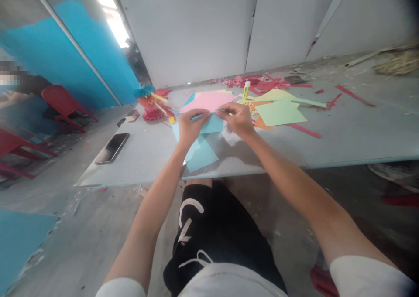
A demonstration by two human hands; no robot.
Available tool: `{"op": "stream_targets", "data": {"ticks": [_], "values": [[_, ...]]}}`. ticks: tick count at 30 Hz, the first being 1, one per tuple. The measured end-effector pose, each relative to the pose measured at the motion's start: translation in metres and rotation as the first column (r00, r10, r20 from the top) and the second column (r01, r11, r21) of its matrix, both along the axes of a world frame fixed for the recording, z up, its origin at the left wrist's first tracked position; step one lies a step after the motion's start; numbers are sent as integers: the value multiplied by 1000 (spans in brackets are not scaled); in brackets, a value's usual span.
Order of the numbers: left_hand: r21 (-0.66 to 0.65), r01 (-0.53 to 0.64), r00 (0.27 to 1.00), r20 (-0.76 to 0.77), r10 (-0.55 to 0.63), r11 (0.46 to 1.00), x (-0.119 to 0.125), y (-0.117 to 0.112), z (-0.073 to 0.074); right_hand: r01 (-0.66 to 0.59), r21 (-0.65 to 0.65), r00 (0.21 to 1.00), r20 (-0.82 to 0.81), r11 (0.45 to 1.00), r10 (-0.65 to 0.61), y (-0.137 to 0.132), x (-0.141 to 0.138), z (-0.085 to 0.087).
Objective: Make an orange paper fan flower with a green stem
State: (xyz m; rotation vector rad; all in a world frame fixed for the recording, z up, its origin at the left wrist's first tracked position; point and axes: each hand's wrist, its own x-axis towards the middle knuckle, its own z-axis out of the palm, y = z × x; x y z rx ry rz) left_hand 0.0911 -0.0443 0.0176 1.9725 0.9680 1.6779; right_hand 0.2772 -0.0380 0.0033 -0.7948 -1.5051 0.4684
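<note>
Pale-blue paper strip (203, 115) sits pinched between the fingertips of left hand (191, 127) and right hand (238, 120), pink sheet (206, 101) just beyond the grip, blue sheets (200, 155) beneath.

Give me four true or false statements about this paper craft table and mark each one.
The left hand and right hand both pinch a pale blue paper strip. True.
The smartphone lies on the floor. False: it lies on the table.
A glue stick stands upright on the table. True.
The chairs at the left are blue. False: they are red.
</note>
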Motion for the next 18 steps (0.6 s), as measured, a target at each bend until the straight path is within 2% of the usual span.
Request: {"op": "stream_targets", "data": {"ticks": [9, 18], "values": [[-8, -3, 1000, -6, 3, 1000, 0, 1, -1, 16, -11, 1000, 5, 1000, -16, -2, 0, 2], [-15, 2, 1000, -10, -2, 1000, -1, 0, 1, -33, -45, 998, -55, 998, 30, -1, 1, 0]]}}
